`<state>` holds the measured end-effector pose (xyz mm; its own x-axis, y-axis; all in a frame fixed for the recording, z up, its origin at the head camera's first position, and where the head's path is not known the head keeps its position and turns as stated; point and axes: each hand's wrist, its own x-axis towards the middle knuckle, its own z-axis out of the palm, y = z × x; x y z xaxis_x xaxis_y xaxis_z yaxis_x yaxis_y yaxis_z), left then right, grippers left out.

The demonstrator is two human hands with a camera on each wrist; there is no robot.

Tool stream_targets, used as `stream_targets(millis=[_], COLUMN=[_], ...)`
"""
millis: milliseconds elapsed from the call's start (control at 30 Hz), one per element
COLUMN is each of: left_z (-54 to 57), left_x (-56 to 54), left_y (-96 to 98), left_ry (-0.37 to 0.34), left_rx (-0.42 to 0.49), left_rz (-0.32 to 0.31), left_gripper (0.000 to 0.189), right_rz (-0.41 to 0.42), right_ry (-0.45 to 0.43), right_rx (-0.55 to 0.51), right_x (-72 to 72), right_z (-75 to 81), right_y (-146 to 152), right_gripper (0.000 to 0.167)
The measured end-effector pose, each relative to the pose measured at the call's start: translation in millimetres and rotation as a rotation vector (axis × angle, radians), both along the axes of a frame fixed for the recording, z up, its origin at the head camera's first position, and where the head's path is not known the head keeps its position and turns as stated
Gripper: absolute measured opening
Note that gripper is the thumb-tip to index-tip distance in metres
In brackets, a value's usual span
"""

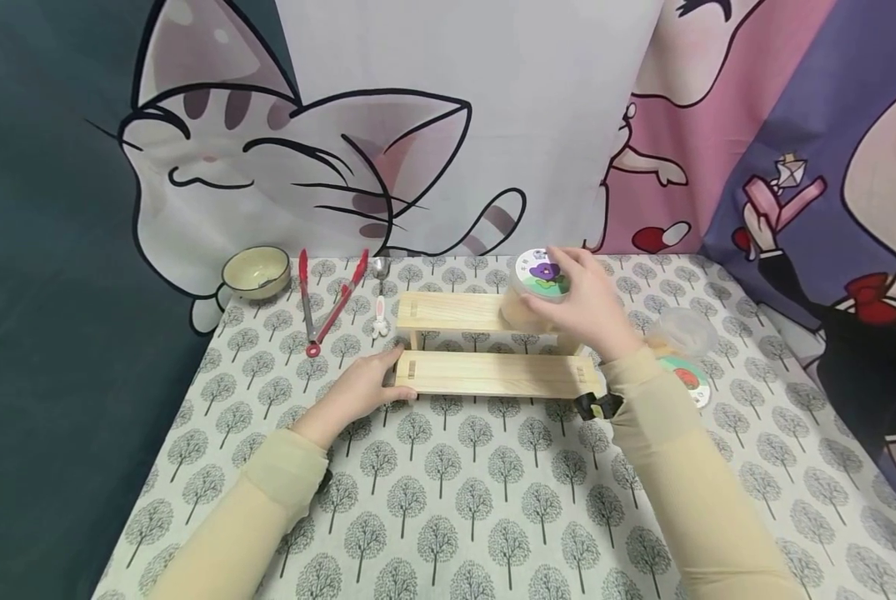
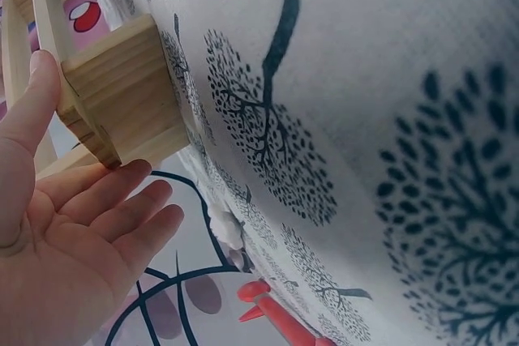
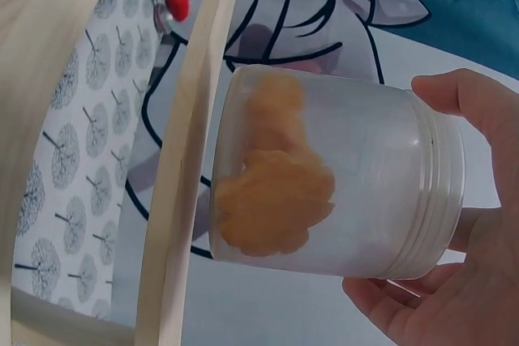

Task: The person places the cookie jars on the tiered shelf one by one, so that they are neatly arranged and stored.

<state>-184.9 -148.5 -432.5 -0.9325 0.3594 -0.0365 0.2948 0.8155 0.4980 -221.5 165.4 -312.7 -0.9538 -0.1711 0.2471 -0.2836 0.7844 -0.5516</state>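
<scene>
- Landmark: the two-tier pale wooden rack (image 1: pixel 493 373); the clear round plastic jar (image 3: pixel 365 176) is at the right part of its upper board (image 1: pixel 448 311).
- The right hand (image 1: pixel 586 304) has its thumb and fingers clamped around the jar's top end, spread to opposite sides of it.
- The left hand (image 1: pixel 361 383) holds the rack's left end, thumb at the lower board's front edge and fingertips at its back; these fingers are fairly straight.
- Handling, as a judgement: steady the rack from that end, bring the jar's base flat to the upper board, well inside the edge, and loosen the grip only once it sits level.
- In the right wrist view the base looks slightly angled to the board; whether it touches cannot be told.
- The jar is see-through and ridged near the top, with orange-tan, scallop-edged contents (image 3: pixel 276 208) gathered towards its base.
- Its round lid (image 1: pixel 543 273) shows a purple flower on white and green.
</scene>
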Motion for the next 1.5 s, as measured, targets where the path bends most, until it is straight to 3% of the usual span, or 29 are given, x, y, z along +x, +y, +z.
stream_targets(millis=[567, 1100, 1500], left_z=[-1.2, -1.9, -0.7], left_x=[1.0, -0.2, 1.3], left_y=[0.7, 1.1, 1.3], left_ry=[0.003, 0.004, 0.015], left_rx=[0.006, 0.016, 0.022], left_rz=[0.005, 0.001, 0.001], left_gripper=[0.089, 0.089, 0.089], right_rz=[0.060, 0.110, 0.107], right_ry=[-0.028, -0.010, -0.029], right_rx=[-0.046, -0.017, -0.048], right_x=[-7.5, -19.4, -21.9], right_z=[-2.7, -10.0, -12.6], right_y=[-31, -56, -68], right_gripper=[0.087, 0.086, 0.087])
